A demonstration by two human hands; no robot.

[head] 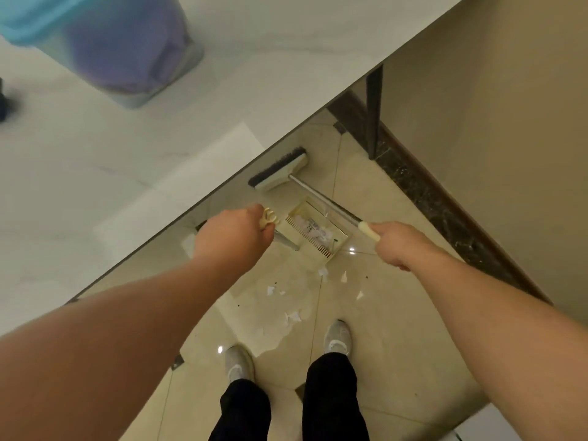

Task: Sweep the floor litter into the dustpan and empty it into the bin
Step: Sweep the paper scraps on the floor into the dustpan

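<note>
— So, starting from the left, what was up on the table point(178, 100)?

— A bin point(105, 43) with a blue rim and a purple liner stood on the white tabletop at the upper left, blurred, well apart from everything on the floor point(397, 313).

— And the left hand point(235, 232)?

— It reached forward and down past the table edge, arm nearly straight, fingers curled round the cream top of the dustpan handle point(270, 219). The metal shaft ran from that fist down and to the right to the dustpan point(315, 232), which sat on the tiles ahead of the feet. Its long edge, the one with the comb teeth, ran from upper left to lower right. I could not tell for sure which side its mouth faced. White paper bits already lay inside it.

— Where was the litter point(294, 316) still on the floor?

— Several white scraps lay scattered on the beige tiles between the dustpan and the grey shoes point(337, 337), nearest ones just beside the pan's lower corner.

— The broom point(280, 168)?

— Its head lay beyond the dustpan, close under the table edge, dark bristles pointing away to the upper left. The long handle slanted from the head down to the right, crossing over the pan's far side.

— And the right hand point(397, 246)?

— Wrapped tight round the cream grip at the handle's end, knuckles up, forearm stretched forward from the lower right.
</note>
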